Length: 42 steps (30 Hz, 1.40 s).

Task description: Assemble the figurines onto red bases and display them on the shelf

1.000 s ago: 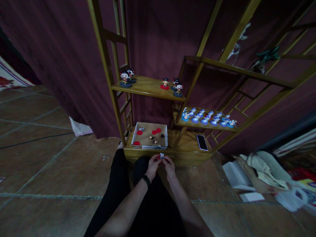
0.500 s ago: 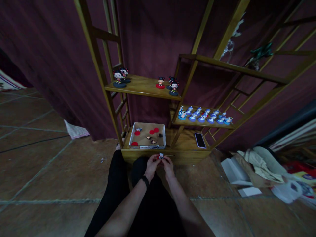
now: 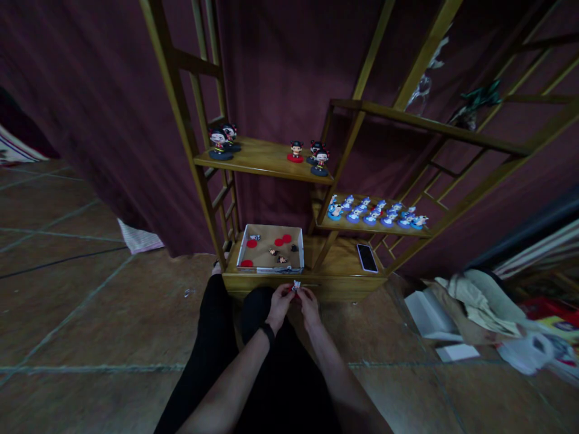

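Between both hands, just in front of the low drawer front, is a small figurine (image 3: 297, 285) with a pale upper part and a red base. My left hand (image 3: 281, 300) pinches it from the left, fingers closed at the base. From the other side my right hand (image 3: 309, 304) grips it with thumb and fingertips; the lower part is mostly covered by fingers. Just beyond the hands stands a shallow cardboard box (image 3: 271, 269) on the bottom shelf. Inside it lie several red discs (image 3: 252, 243), small figure pieces (image 3: 281, 259) and a dark piece (image 3: 294, 248).
Dark-haired figurines (image 3: 219, 143) stand on the upper shelf (image 3: 262, 158), among them one on a red base (image 3: 295, 152). Several blue-and-white figurines (image 3: 373, 216) fill the right shelf. A phone (image 3: 367, 258) lies at lower right. White boxes (image 3: 432, 314) and plastic bags (image 3: 527, 349) sit on the floor.
The figurine in my hands has tilted and risen slightly, its pale top now more upright. Both hands stay nearly in place; the view has shifted very slightly.
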Each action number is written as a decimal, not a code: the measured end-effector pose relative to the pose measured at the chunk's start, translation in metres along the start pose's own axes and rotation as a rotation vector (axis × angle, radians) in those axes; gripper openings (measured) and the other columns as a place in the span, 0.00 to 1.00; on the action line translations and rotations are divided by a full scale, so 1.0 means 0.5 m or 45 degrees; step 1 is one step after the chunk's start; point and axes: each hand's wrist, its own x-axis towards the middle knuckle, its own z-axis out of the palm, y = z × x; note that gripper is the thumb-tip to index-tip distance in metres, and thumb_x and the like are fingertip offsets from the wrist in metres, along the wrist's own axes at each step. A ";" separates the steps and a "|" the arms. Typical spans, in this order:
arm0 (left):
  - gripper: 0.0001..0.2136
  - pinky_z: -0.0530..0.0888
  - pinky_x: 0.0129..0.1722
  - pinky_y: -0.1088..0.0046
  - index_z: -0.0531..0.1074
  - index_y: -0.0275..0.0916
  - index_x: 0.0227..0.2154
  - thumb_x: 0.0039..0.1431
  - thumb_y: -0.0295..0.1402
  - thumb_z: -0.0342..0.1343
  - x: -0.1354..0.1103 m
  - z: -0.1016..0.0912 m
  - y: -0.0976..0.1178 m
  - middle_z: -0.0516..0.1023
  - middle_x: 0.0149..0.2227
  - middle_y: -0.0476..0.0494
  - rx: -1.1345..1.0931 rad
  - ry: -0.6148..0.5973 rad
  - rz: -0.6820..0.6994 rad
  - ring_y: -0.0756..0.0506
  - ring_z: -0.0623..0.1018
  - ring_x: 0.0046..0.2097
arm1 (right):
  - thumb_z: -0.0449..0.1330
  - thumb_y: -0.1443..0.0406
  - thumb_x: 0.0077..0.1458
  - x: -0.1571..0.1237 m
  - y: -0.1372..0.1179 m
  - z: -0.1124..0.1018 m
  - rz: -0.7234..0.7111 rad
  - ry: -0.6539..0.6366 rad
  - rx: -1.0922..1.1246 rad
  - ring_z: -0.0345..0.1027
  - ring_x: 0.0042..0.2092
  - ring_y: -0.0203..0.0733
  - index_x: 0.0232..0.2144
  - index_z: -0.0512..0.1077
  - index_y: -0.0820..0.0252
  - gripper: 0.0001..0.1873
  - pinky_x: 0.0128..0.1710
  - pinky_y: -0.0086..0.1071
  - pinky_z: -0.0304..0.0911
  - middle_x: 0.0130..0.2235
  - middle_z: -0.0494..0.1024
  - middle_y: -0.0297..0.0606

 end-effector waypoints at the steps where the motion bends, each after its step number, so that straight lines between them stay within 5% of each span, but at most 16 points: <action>1: 0.13 0.69 0.36 0.71 0.75 0.37 0.29 0.37 0.33 0.63 0.001 -0.001 -0.001 0.77 0.29 0.45 -0.006 0.000 0.004 0.48 0.74 0.32 | 0.64 0.55 0.36 0.002 0.000 0.000 0.007 0.004 -0.003 0.71 0.32 0.40 0.28 0.74 0.58 0.16 0.32 0.31 0.66 0.30 0.78 0.35; 32: 0.13 0.68 0.39 0.70 0.75 0.37 0.32 0.38 0.30 0.63 -0.009 -0.002 0.017 0.77 0.30 0.44 -0.146 -0.017 -0.073 0.47 0.75 0.34 | 0.64 0.61 0.37 -0.003 -0.011 -0.009 -0.057 -0.157 -0.030 0.70 0.37 0.41 0.32 0.73 0.57 0.15 0.39 0.35 0.66 0.34 0.77 0.34; 42: 0.16 0.70 0.39 0.72 0.74 0.39 0.36 0.40 0.32 0.65 -0.008 -0.017 0.030 0.77 0.36 0.44 -0.470 -0.158 -0.289 0.48 0.75 0.36 | 0.59 0.63 0.44 -0.019 -0.046 0.009 -0.357 -0.223 -0.319 0.68 0.43 0.42 0.35 0.72 0.55 0.12 0.47 0.35 0.60 0.38 0.76 0.34</action>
